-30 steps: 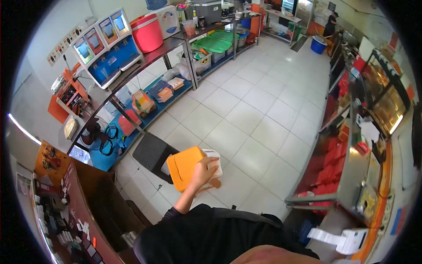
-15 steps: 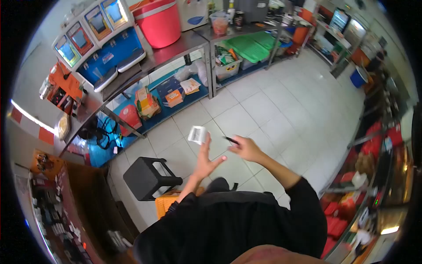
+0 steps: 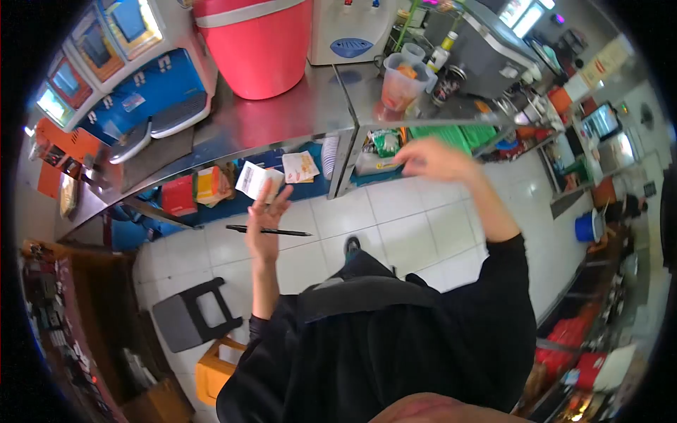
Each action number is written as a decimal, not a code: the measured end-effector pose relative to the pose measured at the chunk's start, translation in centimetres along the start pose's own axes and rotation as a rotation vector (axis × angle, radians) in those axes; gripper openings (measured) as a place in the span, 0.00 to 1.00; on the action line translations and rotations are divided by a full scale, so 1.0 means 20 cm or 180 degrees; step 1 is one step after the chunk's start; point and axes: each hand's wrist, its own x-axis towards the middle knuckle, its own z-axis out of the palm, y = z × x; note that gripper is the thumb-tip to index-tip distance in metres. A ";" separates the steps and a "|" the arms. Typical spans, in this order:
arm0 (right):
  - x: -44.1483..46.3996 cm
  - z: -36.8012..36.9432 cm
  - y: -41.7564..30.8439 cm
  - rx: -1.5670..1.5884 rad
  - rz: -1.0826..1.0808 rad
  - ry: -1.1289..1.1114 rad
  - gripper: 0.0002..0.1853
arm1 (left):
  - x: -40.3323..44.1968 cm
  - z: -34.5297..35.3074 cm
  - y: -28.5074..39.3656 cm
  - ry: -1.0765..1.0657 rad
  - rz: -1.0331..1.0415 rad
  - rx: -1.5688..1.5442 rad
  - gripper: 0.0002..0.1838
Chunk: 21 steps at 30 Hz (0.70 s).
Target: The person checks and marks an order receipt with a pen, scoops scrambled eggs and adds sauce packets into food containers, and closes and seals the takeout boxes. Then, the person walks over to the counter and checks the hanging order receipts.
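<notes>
My left hand [image 3: 263,236] is raised at centre left. A small white printed paper [image 3: 251,180] stands at its fingertips, and a black pen [image 3: 285,232] lies crosswise, held against the same hand. My right hand [image 3: 438,161] reaches out over the front edge of the steel counter [image 3: 296,116], below a clear plastic container [image 3: 402,88] with orange contents. Its fingers are loosely bent and a little blurred, with nothing visible between them.
On the counter are a red cooler [image 3: 254,60], a white water dispenser [image 3: 352,35] and a grey cooler box [image 3: 486,60]. Packages and papers [image 3: 301,167] lie on the blue lower shelf. A black stool [image 3: 185,321] and an orange stool [image 3: 211,374] are at lower left.
I am closer to the counter. The pen has passed from my right hand to my left, which still has the white paper. My right hand has moved up and outward to the counter's edge.
</notes>
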 end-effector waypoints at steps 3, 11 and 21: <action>0.33 -0.57 0.54 -0.0694 -0.0193 0.0396 0.11 | 0.34 0.10 -0.20 0.0485 0.0169 0.0079 0.37; 1.27 -0.68 1.59 -0.1327 -0.2058 -0.1095 0.15 | 0.74 0.42 -0.64 0.1707 0.0400 0.0309 0.38; 1.56 -0.52 1.43 -0.1712 -0.2479 -0.2012 0.09 | 0.60 0.63 -0.78 0.3269 0.0505 0.0267 0.35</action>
